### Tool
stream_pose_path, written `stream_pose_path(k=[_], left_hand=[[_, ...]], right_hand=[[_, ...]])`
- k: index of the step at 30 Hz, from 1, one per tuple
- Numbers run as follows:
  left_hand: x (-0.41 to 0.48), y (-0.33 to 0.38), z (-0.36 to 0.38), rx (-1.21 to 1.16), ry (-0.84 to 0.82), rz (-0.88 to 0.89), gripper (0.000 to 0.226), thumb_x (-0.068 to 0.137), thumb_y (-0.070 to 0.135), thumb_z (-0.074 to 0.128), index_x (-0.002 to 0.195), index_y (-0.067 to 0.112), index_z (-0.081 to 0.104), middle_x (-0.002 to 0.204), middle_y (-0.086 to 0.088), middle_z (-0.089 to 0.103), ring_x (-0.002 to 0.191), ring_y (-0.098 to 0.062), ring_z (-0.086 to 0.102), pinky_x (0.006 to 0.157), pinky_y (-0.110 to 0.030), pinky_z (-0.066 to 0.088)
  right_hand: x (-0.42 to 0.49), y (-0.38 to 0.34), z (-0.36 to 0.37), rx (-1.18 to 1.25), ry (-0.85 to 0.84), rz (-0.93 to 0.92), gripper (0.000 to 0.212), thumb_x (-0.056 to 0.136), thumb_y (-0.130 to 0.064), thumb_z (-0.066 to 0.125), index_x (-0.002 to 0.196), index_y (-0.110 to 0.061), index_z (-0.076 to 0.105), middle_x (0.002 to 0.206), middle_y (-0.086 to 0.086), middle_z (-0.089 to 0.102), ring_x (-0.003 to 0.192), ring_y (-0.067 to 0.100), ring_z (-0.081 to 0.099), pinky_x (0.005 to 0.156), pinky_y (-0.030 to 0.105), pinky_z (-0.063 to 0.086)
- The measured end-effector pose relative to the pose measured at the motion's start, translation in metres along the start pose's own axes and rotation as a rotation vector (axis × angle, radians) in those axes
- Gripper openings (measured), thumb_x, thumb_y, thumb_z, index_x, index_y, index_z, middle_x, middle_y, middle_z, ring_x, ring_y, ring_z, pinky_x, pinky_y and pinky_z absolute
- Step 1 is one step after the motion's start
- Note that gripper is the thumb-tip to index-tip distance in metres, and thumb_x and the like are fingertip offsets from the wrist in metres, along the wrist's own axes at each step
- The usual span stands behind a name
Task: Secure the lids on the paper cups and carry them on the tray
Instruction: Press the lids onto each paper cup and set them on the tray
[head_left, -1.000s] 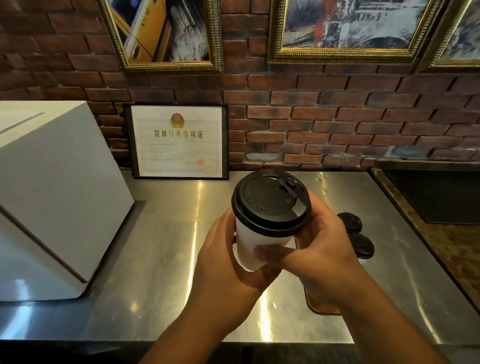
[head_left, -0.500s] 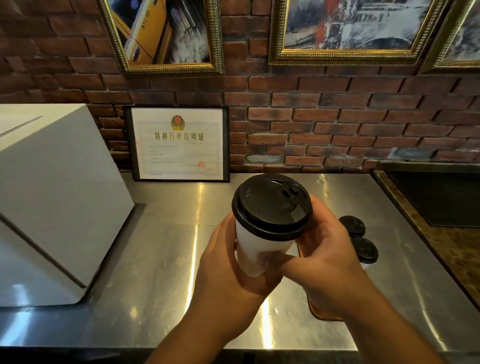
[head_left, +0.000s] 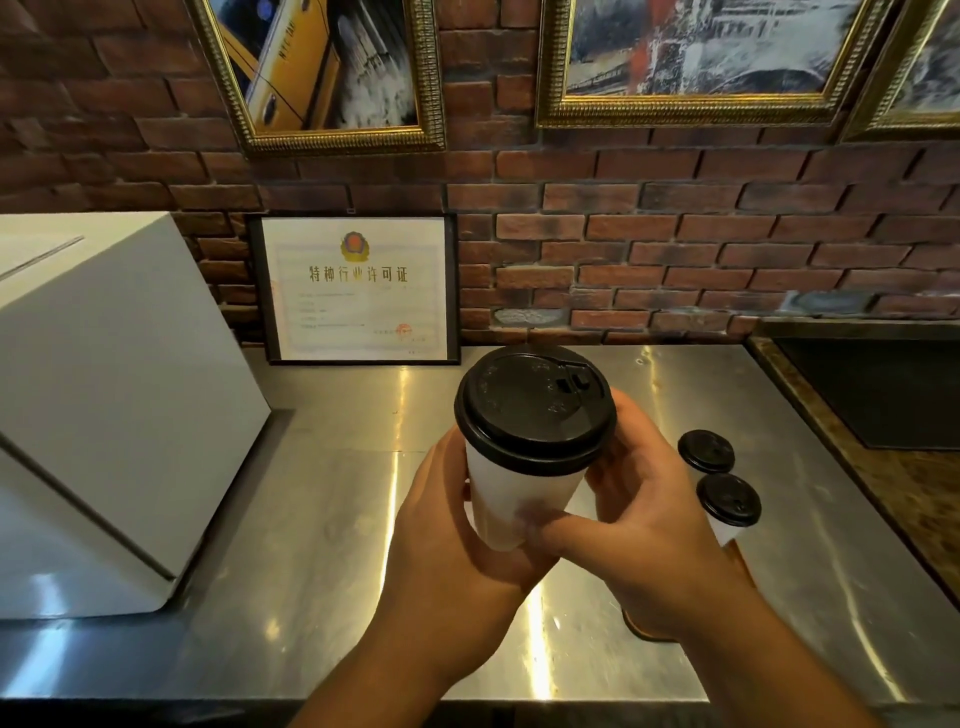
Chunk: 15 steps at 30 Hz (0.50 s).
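Observation:
I hold a white paper cup with a black lid up in the air over the steel counter. My left hand cups it from below and the left. My right hand wraps its right side, thumb across the cup's front. Behind my right hand, two more lidded cups stand on a brown tray, which my right arm mostly hides.
A large white box fills the counter's left side. A framed certificate leans on the brick wall. A dark recessed area with a stone edge lies at the right. The steel counter runs to a front edge near me.
The cup has tilted slightly upright and the lid's sip flap now faces more to the back right. Both hands keep their hold; the view shifted a little.

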<state>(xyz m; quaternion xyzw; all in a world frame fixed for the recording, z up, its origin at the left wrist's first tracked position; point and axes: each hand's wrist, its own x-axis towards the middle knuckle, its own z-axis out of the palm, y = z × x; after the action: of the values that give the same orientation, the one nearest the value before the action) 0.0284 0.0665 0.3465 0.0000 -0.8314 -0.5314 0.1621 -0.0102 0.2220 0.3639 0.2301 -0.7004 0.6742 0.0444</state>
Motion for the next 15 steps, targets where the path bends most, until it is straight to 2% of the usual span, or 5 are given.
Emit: stream_pose_path(k=[3,5,7,12,15], left_hand=[[0.0,-0.0007,-0.0008,0.0,0.005,0.014,0.075,0.066,0.066,0.081,0.13,0.069,0.043,0.124,0.046,0.057,0.119,0.01,0.059,0.088,-0.003,0.049],[-0.0001,0.0014,-0.0021,0.001,-0.002,0.027,0.084,0.064,0.065,0.083,0.131,0.078,0.034,0.128,0.048,0.054,0.123,0.013,0.055,0.084,0.003,0.045],[-0.0004,0.0007,-0.002,-0.008,-0.003,0.033,0.09,0.064,0.058,0.087,0.131,0.08,0.032,0.13,0.047,0.053,0.124,0.014,0.054,0.082,0.004,0.042],[0.0011,-0.0029,-0.003,0.002,0.018,0.064,0.083,0.062,0.072,0.079,0.127,0.084,0.03,0.125,0.054,0.05,0.121,0.02,0.051,0.076,0.009,0.037],[0.0023,-0.0041,-0.0009,0.002,0.026,0.085,0.077,0.063,0.076,0.078,0.127,0.081,0.035,0.121,0.059,0.048,0.118,0.025,0.049,0.072,0.011,0.034]], right_hand=[[-0.0002,-0.0009,0.0002,0.018,0.005,-0.009,0.082,0.066,-0.021,0.095,0.131,-0.057,0.059,0.134,-0.017,0.069,0.13,0.005,0.062,0.096,0.017,0.055],[-0.0003,-0.0007,0.0006,0.009,0.038,-0.01,0.081,0.063,-0.026,0.096,0.128,-0.058,0.06,0.133,-0.018,0.069,0.129,0.004,0.063,0.095,0.017,0.055],[-0.0003,0.0012,0.0013,-0.007,0.051,-0.011,0.082,0.062,-0.026,0.096,0.128,-0.058,0.059,0.132,-0.019,0.069,0.128,0.004,0.063,0.096,0.017,0.055],[0.0002,0.003,0.0023,-0.016,0.046,0.007,0.087,0.061,-0.021,0.095,0.129,-0.061,0.058,0.133,-0.021,0.068,0.129,0.001,0.061,0.094,0.013,0.053],[0.0005,0.0022,0.0036,-0.001,0.036,0.023,0.086,0.065,-0.009,0.094,0.126,-0.06,0.062,0.13,-0.021,0.071,0.126,0.0,0.064,0.091,0.013,0.055]])
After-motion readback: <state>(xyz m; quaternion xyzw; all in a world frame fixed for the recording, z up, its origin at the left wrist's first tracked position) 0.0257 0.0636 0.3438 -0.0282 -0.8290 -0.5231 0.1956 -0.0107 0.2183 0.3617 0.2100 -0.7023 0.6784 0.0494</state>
